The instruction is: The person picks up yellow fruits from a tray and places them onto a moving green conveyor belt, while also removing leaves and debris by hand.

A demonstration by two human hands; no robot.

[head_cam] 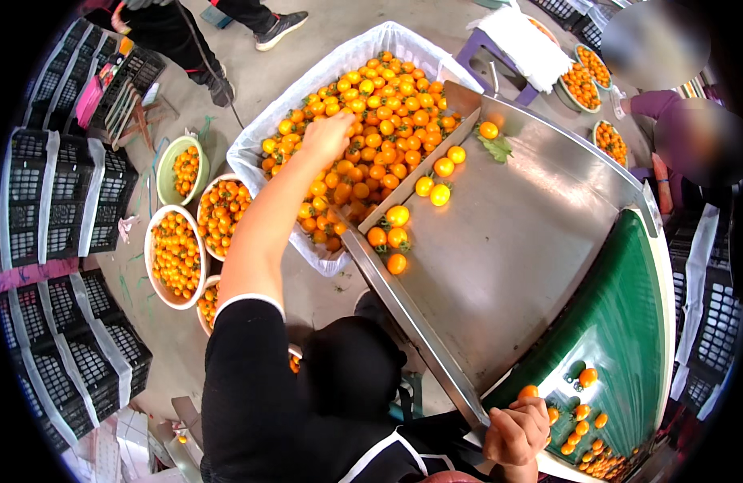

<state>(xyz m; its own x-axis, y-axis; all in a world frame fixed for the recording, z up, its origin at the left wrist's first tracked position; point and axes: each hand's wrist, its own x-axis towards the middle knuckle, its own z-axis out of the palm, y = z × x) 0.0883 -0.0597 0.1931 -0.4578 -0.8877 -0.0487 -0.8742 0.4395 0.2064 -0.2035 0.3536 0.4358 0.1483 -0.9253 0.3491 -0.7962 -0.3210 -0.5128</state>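
Note:
My left hand [328, 137] reaches over a crate lined with white plastic [256, 130] and rests at the heap of orange cherry tomatoes [401, 115]; its fingertips touch the fruit and whether they grip one is hidden. My right hand [516, 431], fingers curled, is at the near edge of a green conveyor belt [612, 308], beside several tomatoes [582, 412]; what lies inside the fingers cannot be seen. Between the crate and the belt is a metal tray [480, 253], with several tomatoes [397, 215] and a green leaf [497, 148] along its crate side.
Tubs of tomatoes [149, 265] and a green tub [161, 175] stand left of the crate. Black plastic crates [30, 199] are stacked at the far left. A purple stool [468, 51] stands behind the tray. Other people are at the top left and the right.

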